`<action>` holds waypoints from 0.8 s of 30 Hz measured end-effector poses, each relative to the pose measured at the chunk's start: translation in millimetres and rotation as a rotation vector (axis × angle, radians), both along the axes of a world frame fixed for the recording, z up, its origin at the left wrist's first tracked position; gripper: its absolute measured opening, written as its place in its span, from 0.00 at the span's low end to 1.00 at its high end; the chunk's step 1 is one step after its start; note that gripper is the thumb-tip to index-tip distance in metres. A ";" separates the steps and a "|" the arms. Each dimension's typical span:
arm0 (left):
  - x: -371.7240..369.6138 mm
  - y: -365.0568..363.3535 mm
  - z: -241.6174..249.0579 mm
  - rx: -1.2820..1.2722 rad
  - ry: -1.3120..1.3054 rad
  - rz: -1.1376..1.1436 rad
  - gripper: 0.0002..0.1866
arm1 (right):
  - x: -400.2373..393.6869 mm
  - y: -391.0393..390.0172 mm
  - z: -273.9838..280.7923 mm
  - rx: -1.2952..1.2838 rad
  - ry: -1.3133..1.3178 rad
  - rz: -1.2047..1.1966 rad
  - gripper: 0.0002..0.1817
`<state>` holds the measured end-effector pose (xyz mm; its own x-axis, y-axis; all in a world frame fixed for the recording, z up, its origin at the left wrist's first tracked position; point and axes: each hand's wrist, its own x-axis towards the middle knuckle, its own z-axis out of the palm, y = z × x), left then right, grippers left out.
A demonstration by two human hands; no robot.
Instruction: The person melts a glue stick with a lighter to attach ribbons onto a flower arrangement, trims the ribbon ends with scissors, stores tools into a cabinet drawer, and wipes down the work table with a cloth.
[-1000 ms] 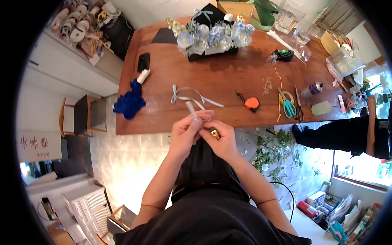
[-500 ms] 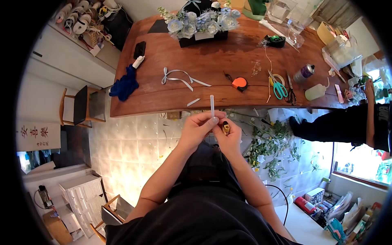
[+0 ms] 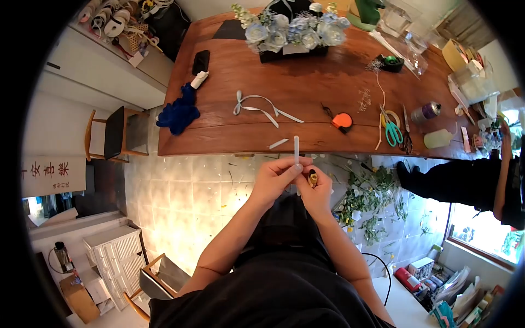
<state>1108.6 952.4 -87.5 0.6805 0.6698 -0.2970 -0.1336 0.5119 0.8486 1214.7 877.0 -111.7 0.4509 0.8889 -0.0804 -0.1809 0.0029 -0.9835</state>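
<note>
My left hand (image 3: pixel 278 179) pinches a narrow, pale, translucent-looking strip (image 3: pixel 296 145) that points up from the fingertips. Closed around a small gold-and-black object (image 3: pixel 312 177), possibly a lighter, is my right hand (image 3: pixel 318 198); its fingertips meet the left ones. Both hands are just in front of the table's near edge. On the table beyond lie a looped silver-grey ribbon (image 3: pixel 257 98) and a short cut piece of ribbon (image 3: pixel 278 144). An orange tape measure (image 3: pixel 342 121) lies to the right of them.
The wooden table (image 3: pixel 219 131) carries a blue-white flower arrangement (image 3: pixel 295 31), teal scissors (image 3: pixel 392 134), a spray can (image 3: pixel 425 112), a squeeze bottle (image 3: pixel 439 139) and a blue fuzzy item (image 3: pixel 179 115). Cut greenery (image 3: pixel 372 197) litters the floor. A person in black (image 3: pixel 459 177) stands at right.
The table and its contents have shifted right and slightly down in view as the head turned. My hands keep the same hold on the strip and the gold-and-black object.
</note>
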 end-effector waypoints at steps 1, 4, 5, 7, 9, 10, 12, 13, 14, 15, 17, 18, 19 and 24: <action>-3.4 6.4 0.4 0.013 0.007 0.021 0.13 | -3.5 6.9 0.4 -0.011 0.019 0.000 0.05; -21.7 35.7 -8.7 -0.010 0.131 0.057 0.11 | -12.9 29.1 -1.4 -0.054 0.037 -0.019 0.05; -28.4 46.7 -13.7 0.001 0.159 0.097 0.10 | -14.4 36.8 -3.5 -0.070 0.016 -0.035 0.05; -46.6 79.0 -40.8 0.087 0.177 0.263 0.08 | -18.5 54.5 -18.0 -0.013 -0.031 -0.080 0.07; -68.1 127.9 -84.6 0.228 0.341 0.483 0.07 | -18.7 71.1 -12.9 -0.090 -0.025 -0.076 0.07; -84.3 155.9 -120.4 0.266 0.476 0.493 0.07 | -18.7 78.0 -10.8 -0.130 -0.023 -0.075 0.07; -93.9 195.4 -161.7 0.413 0.724 0.512 0.10 | -21.7 95.0 -11.5 -0.139 -0.017 -0.083 0.07; -88.9 207.1 -168.7 0.523 0.835 0.518 0.13 | -22.9 102.6 -8.1 -0.156 0.006 -0.087 0.07; -84.2 219.4 -175.3 0.636 0.943 0.522 0.15 | -24.7 110.8 -4.6 -0.171 0.028 -0.094 0.07; -80.7 230.5 -178.9 0.564 0.987 0.450 0.19 | -27.7 117.7 -2.5 -0.174 0.036 -0.101 0.07; -75.1 247.0 -186.6 0.650 1.116 0.385 0.17 | -31.5 130.8 3.8 -0.178 0.049 -0.122 0.06; -71.8 251.3 -192.8 0.694 1.179 0.348 0.15 | -33.5 135.9 6.0 -0.180 0.051 -0.130 0.06; -72.5 255.2 -204.9 0.720 1.191 0.319 0.14 | -35.0 140.3 8.4 -0.181 0.051 -0.139 0.06; -81.6 261.4 -213.8 0.845 1.049 0.307 0.07 | -36.7 146.8 11.6 -0.141 0.015 -0.151 0.06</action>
